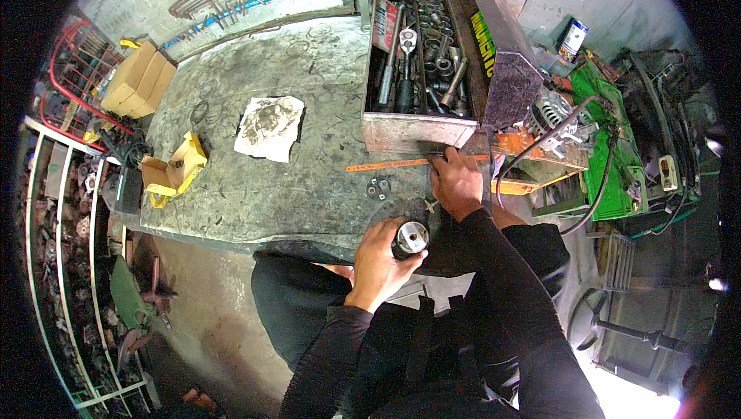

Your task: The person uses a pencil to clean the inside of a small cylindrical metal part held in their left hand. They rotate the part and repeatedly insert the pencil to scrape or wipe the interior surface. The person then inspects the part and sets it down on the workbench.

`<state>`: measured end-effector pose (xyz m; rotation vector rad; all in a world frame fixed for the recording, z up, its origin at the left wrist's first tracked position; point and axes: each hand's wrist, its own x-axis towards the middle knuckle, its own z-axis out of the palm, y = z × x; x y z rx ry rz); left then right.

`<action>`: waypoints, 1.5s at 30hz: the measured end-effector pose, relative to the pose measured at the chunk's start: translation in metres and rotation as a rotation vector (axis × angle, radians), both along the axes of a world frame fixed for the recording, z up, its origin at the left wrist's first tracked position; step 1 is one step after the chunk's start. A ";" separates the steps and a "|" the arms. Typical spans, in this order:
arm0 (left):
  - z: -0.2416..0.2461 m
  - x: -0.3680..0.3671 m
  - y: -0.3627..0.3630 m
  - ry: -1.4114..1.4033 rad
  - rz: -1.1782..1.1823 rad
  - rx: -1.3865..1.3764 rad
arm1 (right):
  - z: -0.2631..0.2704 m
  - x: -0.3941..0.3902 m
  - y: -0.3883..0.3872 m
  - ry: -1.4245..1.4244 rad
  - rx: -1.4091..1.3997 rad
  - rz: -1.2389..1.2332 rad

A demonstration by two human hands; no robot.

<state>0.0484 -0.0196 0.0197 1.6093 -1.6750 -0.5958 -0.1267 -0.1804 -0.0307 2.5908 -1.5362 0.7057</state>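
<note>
My left hand [385,260] is closed around a dark cylindrical metal part [412,238] with a bright round end and a centre hole, held upright at the bench's near edge. My right hand [460,182] rests on the bench by the near side of the metal toolbox, its fingertips at an orange hacksaw blade [385,164]; whether it grips anything is hidden. A small round dark part with several lobes [378,189] lies between the blade and my left hand. A small brass-coloured piece [430,205] is close to my right wrist.
The open toolbox [419,132] holds a ratchet, sockets and wrenches. A stained white paper [270,128] and an open yellow box [188,164] lie on the workbench [324,100]. Cardboard boxes [139,80] stand at the left. An alternator [556,115] sits right of the toolbox, near a looping cable.
</note>
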 end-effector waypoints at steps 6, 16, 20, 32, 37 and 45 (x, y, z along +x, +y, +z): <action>-0.004 0.001 0.001 0.034 0.020 -0.021 | 0.007 -0.006 0.016 -0.262 0.004 -0.046; 0.027 0.066 -0.013 0.259 0.301 0.043 | 0.009 -0.005 0.060 -0.326 0.084 0.071; 0.041 0.084 -0.028 0.147 0.383 0.133 | -0.007 0.046 0.058 -0.413 0.394 0.084; 0.015 0.093 -0.053 0.171 0.295 0.095 | 0.046 0.083 0.058 -0.040 0.388 -0.019; 0.004 0.089 -0.070 0.113 0.280 0.111 | 0.047 0.069 0.063 -0.008 0.434 -0.011; -0.018 0.091 -0.086 0.274 0.198 0.131 | 0.041 0.039 0.079 -0.206 0.306 -0.040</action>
